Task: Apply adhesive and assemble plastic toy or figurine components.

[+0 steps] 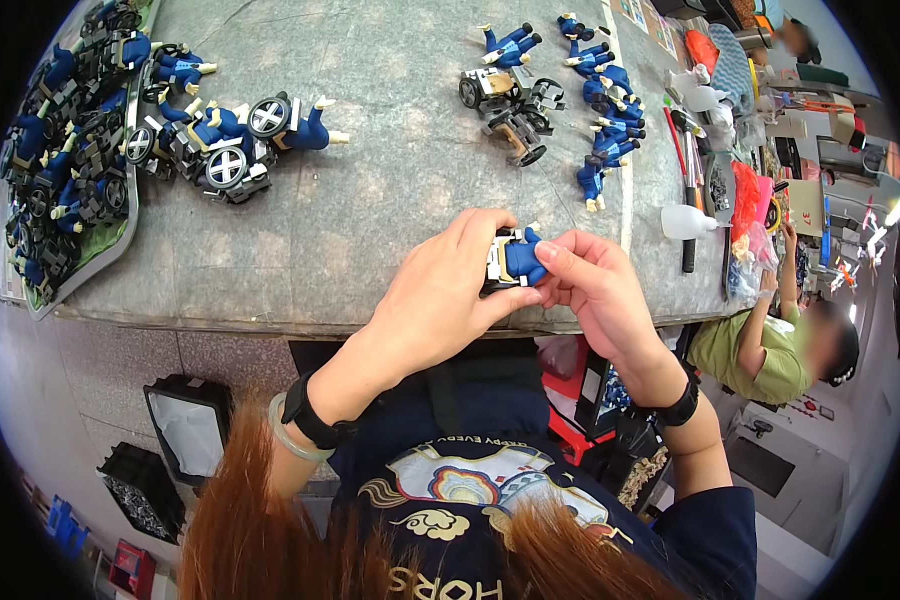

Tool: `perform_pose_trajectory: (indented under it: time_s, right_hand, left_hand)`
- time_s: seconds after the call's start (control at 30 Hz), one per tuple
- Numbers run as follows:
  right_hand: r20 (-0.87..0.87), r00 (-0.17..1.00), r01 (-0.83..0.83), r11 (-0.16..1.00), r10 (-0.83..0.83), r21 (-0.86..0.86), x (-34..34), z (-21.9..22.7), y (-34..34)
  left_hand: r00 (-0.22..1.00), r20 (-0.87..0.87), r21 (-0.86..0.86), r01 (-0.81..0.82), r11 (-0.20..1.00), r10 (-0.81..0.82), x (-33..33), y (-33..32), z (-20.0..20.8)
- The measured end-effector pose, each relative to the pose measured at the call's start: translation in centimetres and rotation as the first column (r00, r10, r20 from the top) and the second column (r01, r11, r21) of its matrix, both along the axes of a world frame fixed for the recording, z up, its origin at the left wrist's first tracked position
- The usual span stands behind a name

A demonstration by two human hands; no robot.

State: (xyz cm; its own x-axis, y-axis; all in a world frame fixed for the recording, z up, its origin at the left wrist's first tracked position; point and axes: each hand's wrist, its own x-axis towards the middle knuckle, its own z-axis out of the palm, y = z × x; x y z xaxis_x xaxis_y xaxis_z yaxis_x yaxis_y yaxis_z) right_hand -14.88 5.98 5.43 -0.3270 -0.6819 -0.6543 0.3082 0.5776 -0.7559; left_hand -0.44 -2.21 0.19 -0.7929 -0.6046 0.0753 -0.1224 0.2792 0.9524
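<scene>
Near the front edge of the grey worktable, my left hand (435,285) is closed around a small black-and-white toy wheelchair (494,268). A blue-clad toy figure (522,262) lies against that wheelchair. From the right, my right hand (595,290) pinches the figure between thumb and fingers; those fingertips partly hide it. Beyond my hands stand two loose toy wheelchairs (492,88) with black wheels. Several more blue figures (610,110) lie in a column to the right of them.
At the far left, a metal-rimmed tray (128,215) is heaped with wheelchairs and figures, and several more lie beside it. A white squeeze bottle (686,222) and long-handled tools (690,190) lie on the right. Another person (770,340) sits beyond. Black crates (188,425) stand on the floor.
</scene>
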Motion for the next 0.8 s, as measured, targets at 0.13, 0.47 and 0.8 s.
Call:
perform_pose_trajectory:
  time_s: [0.13,0.47,0.8]
  right_hand:
    - [-0.099,0.965,-0.238,0.970,0.242,0.045,-0.8,0.5,-0.7]
    - [-0.055,0.818,-0.567,0.818,0.573,0.096,-1.8,0.4,-1.4]
    - [0.035,0.958,-0.287,0.946,0.285,0.151,0.1,0.4,-0.6]
  left_hand:
    - [0.999,-0.038,-0.010,0.014,1.000,-0.014,-0.2,0.0,-0.1]
    - [0.993,-0.106,-0.066,0.034,0.997,-0.041,0.1,-0.3,-0.7]
    - [0.995,-0.043,-0.100,0.083,0.992,-0.088,-0.1,-0.4,-0.8]
